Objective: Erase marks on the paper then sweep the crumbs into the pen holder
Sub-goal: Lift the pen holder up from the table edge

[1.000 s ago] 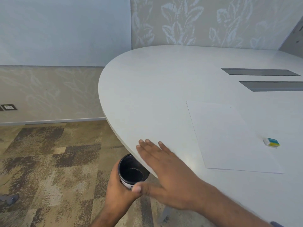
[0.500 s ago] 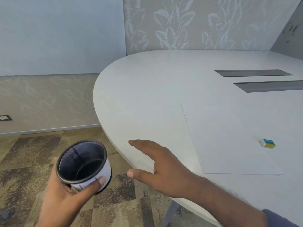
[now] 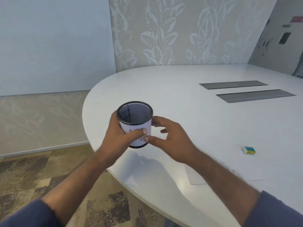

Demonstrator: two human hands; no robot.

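A black mesh pen holder (image 3: 134, 118) with a white paper label sits upright in my left hand (image 3: 118, 136), above the left part of the white table (image 3: 188, 102). My right hand (image 3: 170, 141) is at its right side, thumb and fingertips touching the label. The white paper (image 3: 196, 178) lies on the table mostly behind my right forearm; only a corner shows. A small eraser (image 3: 248, 150) with a blue and yellow sleeve rests on the table to the right, apart from both hands. No crumbs are visible.
Two grey recessed cable covers (image 3: 255, 95) lie in the table's far right part. The rounded table edge (image 3: 86, 128) runs just left of my hands, with patterned carpet (image 3: 32, 174) below. A leaf-patterned wall (image 3: 164, 33) stands behind.
My left hand has lifted the pen holder from below the table edge up over the tabletop. My right hand left the table edge and came to the holder's side. The camera tilted.
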